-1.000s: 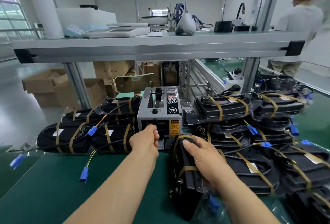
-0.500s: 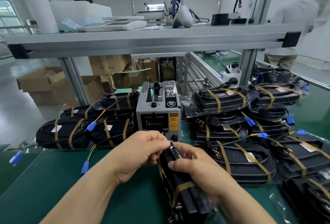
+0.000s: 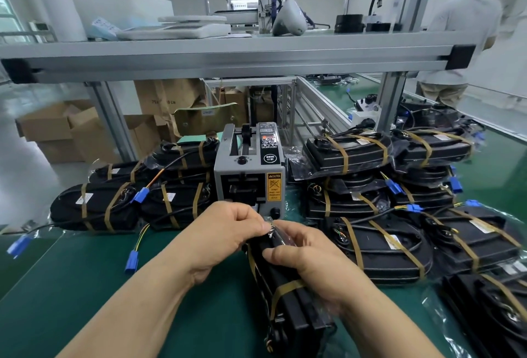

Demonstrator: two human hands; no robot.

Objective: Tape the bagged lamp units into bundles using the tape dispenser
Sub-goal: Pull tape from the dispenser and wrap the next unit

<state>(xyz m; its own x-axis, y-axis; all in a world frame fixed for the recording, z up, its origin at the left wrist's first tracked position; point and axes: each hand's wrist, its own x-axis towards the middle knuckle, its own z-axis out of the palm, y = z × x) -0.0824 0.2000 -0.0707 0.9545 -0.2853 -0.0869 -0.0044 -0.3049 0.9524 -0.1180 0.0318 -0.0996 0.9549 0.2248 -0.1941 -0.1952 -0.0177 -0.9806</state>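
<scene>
Both hands met at the top end of a lamp bundle [image 3: 288,300] that stood on its edge on the green table [image 3: 85,286], just in front of the grey tape dispenser [image 3: 248,175]. The left hand [image 3: 228,232] pinched the clear bag there with curled fingers, while the right hand [image 3: 308,260] gripped the bundle's upper side. Brown tape bands crossed it. Taped bundles lay stacked to the left [image 3: 114,206] and right [image 3: 385,243] of the dispenser.

Cardboard boxes [image 3: 85,132] sit behind the aluminium shelf [image 3: 228,55]; a person [image 3: 462,29] stands far right.
</scene>
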